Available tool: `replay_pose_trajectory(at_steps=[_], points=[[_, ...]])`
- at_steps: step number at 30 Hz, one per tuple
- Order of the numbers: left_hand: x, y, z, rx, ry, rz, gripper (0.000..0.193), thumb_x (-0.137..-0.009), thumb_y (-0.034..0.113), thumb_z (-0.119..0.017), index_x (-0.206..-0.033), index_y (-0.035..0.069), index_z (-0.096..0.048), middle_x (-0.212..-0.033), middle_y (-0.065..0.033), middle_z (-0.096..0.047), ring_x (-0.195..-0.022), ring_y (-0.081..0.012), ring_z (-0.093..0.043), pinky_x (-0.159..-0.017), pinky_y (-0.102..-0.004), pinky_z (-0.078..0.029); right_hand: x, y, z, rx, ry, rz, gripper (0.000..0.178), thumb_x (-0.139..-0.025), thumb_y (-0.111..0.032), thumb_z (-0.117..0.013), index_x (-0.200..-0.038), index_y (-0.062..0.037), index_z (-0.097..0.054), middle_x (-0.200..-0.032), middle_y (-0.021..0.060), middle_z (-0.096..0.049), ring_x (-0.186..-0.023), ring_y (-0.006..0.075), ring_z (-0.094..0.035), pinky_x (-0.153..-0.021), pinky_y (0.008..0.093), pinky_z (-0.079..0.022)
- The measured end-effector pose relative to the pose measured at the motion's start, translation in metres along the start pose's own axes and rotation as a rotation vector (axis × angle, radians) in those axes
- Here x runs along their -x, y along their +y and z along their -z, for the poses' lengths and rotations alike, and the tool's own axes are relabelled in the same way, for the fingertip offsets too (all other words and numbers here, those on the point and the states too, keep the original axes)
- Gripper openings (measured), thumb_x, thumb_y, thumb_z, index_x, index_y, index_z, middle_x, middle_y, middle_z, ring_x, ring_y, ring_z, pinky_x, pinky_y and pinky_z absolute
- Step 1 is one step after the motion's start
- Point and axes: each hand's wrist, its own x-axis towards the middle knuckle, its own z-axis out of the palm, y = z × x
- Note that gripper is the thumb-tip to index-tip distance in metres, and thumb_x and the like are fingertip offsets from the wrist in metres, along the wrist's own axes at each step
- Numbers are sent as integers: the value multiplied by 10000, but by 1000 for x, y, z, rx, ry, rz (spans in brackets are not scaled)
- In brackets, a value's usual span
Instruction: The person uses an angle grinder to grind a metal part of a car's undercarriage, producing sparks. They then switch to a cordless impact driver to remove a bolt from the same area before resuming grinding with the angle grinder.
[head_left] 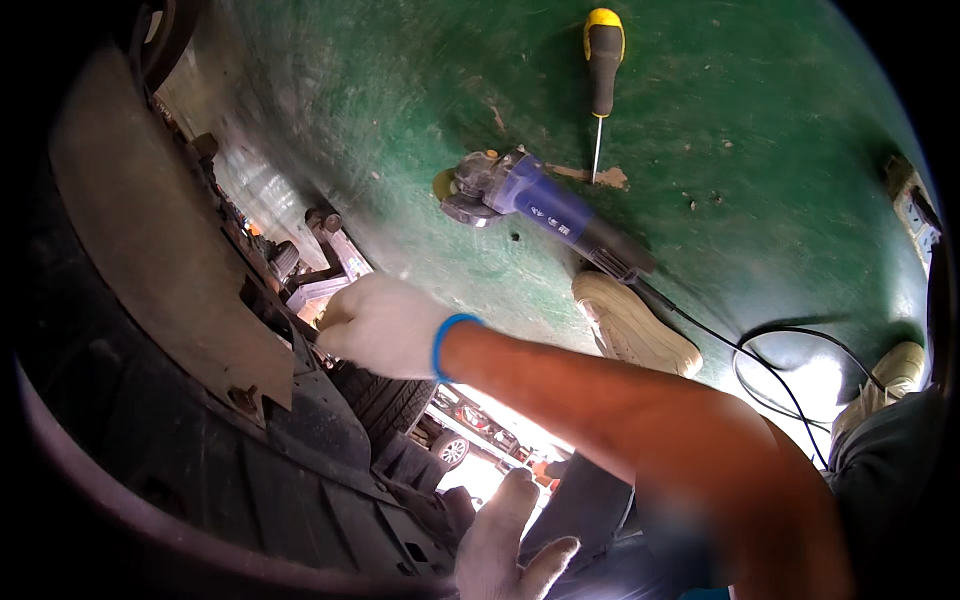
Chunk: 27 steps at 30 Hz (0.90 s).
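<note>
My right hand (385, 325), in a white glove with a blue cuff, reaches left to the underside parts of a vehicle. Its fingers curl in beside a light metal bracket (318, 292); whatever they grip is hidden. My left hand (505, 545), also in a white glove, is raised at the lower edge near the dark plastic liner (310, 430), thumb spread from the fingers and nothing visible in it. A blue angle grinder (550, 205) lies on the green floor beyond my right arm. Past it lies a screwdriver (604, 75) with a yellow and black handle.
The grinder's black cord (690, 318) loops across the floor at the right, where a power strip (915, 215) lies. A beige shoe (635, 325) stands close to the grinder's handle. A wide grey panel (165, 240) fills the left side, and a tyre (385, 405) shows behind my right hand.
</note>
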Motion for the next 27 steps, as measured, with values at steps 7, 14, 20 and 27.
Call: replay_pose_trajectory(at_steps=[7, 14, 20, 27], points=[[7, -2, -3, 132, 52, -27, 794, -886, 270, -853, -1540, -11, -502, -1500, -246, -586, -1365, -384, -604, -1201, -461, -407, -65, -1, -81, 354, -27, 541, 195, -819, -208, -710, -979, -115, -770, -899, 183, -732, -902, 391, -717, -747, 494, -554], [1, 8, 10, -29, -32, 36, 826, -872, 258, -864, -1551, -21, -483, -1561, -233, -542, -1402, -410, -558, -1139, -441, -457, -84, -48, -83, -340, -585, -389, 155, -899, -157, -614, -884, -55, -730, -640, 81, -618, -612, 262, -670, -551, 457, -501], [-10, 5, 10, -29, -64, -20, 822, -883, 255, -852, -1562, -14, -474, -1572, -241, -522, -1410, -409, -547, -1122, -442, -473, -125, -43, -94, -438, -752, -558, 227, -924, -217, -640, -776, -58, -704, -677, 89, -671, -572, 231, -651, -517, 380, -498], [-3, 4, 1, 149, -49, 35, 819, -881, 221, -858, -1570, 5, -472, -1561, -239, -531, -1391, -408, -567, -1112, -446, -482, -87, -37, -75, -8, -525, 268, 274, -962, -247, -605, -825, -41, -722, -659, 95, -659, -624, 238, -706, -548, 371, -542]])
